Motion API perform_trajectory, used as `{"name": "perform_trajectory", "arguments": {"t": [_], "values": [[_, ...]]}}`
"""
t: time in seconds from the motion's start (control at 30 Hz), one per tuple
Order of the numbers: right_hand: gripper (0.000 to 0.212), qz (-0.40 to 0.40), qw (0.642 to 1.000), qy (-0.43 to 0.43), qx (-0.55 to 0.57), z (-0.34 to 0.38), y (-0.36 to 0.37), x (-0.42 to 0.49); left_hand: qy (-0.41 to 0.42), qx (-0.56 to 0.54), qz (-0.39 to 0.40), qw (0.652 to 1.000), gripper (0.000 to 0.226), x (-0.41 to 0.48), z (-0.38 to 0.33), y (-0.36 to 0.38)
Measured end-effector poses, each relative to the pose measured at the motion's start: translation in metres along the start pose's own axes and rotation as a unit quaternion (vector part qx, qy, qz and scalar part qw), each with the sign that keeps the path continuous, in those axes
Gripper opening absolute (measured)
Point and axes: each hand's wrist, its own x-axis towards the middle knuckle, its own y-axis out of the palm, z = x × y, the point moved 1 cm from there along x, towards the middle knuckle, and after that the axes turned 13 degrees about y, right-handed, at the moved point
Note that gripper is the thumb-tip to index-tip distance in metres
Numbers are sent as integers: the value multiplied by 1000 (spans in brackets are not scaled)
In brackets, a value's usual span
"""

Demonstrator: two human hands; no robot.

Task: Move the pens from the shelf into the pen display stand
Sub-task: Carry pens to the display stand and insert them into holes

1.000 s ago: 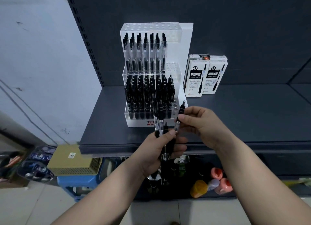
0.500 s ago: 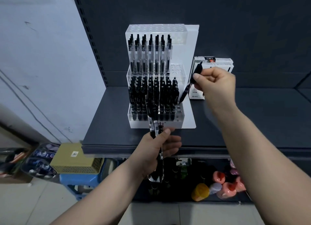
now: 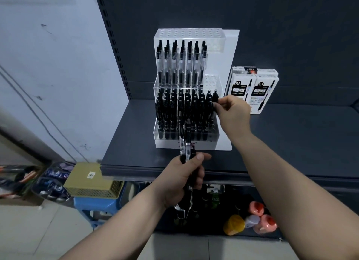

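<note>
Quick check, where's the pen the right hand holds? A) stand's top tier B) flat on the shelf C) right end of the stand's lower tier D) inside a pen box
C: the right hand pinches a black pen upright at the right end of the pen display stand's lower tier, beside the other black pens.

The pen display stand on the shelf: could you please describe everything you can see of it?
The stepped pen display stand, clear acrylic with a white base and back panel, stands upright on the dark grey metal shelf. Its perforated top step looks empty; the middle step holds clear-barrelled pens, with free holes at its right; the front step is packed with black pens. The right hand pinches one black pen at that step's right end. The bundle of pens in the left hand overlaps the front in view.
</note>
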Motion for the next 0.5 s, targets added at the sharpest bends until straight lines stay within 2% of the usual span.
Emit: {"name": "perform_trajectory", "arguments": {"t": [0.1,0.17,0.27,0.37,0.43,0.5], "values": [[15,19,999,50,9,-1,-12,-9,2,-55,24,998,21,1,-2,4],[12,53,996,69,37,2,-26,-27,-1,-81,41,996,28,2,-3,4],[8,211,966,118,92,10,-42,-58,-15,-104,61,993,40,4,-3,6],[7,347,918,171,87,12,-47,-74,-19,-107,84,990,32,7,-3,14],[6,364,907,180,108,13,-50,-74,-25,-100,91,990,22,8,-3,18],[4,325,915,187,149,12,-57,-68,-29,-80,90,992,20,9,-3,20]]}}
